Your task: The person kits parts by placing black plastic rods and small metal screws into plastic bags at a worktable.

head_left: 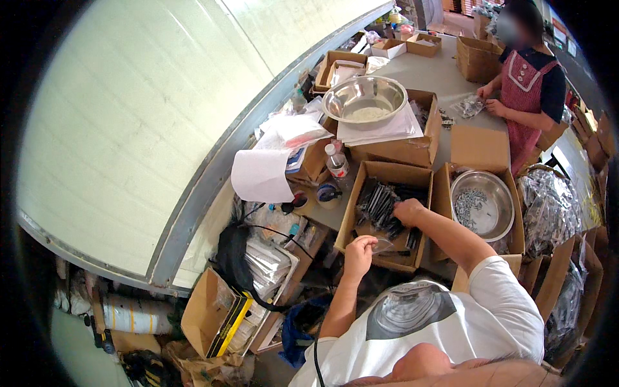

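Observation:
My left hand (pixel 359 253) is closed in a pinch on a small clear plastic bag (pixel 383 246) at the near edge of an open cardboard box (pixel 365 243). Inside that box lies a heap of slim, dark, strip-shaped parts (pixel 379 205), many side by side. My right hand (pixel 409 211) reaches into the box from the right and rests at the heap, its fingers curled down. Its fingertips are partly hidden, so what they grip cannot be made out.
Right of the box, a steel bowl (pixel 497 222) of small metal pieces sits in another carton. Behind are a larger steel bowl (pixel 365 116) on papers and a plastic bottle (pixel 336 161). Across the table a co-worker (pixel 530 90) handles a clear bag (pixel 469 106). Bagged goods (pixel 549 209) stand right.

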Available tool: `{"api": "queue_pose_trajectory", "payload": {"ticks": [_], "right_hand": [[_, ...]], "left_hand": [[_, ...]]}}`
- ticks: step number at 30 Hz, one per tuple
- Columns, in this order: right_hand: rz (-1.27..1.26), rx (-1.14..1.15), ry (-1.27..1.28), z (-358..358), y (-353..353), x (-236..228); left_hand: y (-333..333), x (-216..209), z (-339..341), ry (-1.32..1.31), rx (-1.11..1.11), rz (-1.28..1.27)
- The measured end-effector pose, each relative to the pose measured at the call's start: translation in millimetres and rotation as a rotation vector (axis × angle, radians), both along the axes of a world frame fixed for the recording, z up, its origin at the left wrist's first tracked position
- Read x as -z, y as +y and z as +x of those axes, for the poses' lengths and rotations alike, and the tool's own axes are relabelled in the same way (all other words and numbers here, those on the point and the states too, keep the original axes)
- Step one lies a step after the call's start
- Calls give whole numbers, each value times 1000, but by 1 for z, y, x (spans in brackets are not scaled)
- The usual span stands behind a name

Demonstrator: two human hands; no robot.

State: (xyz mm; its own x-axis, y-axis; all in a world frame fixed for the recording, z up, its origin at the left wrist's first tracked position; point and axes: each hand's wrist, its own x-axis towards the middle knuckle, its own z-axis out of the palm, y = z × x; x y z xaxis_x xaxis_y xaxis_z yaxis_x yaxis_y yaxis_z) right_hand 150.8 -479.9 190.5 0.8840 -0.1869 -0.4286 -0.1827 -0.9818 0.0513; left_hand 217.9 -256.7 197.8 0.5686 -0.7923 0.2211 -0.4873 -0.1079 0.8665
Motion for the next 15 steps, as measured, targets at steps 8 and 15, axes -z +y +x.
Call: {"api": "queue_pose_trajectory", "payload": {"ticks": [8, 15], "right_hand": [[204, 75, -135, -5, -17, 4], [1048, 295, -690, -26, -1, -56]], "left_hand": [[5, -8, -4, 45, -23, 28], [-5, 0, -6, -123, -22, 55]]}}
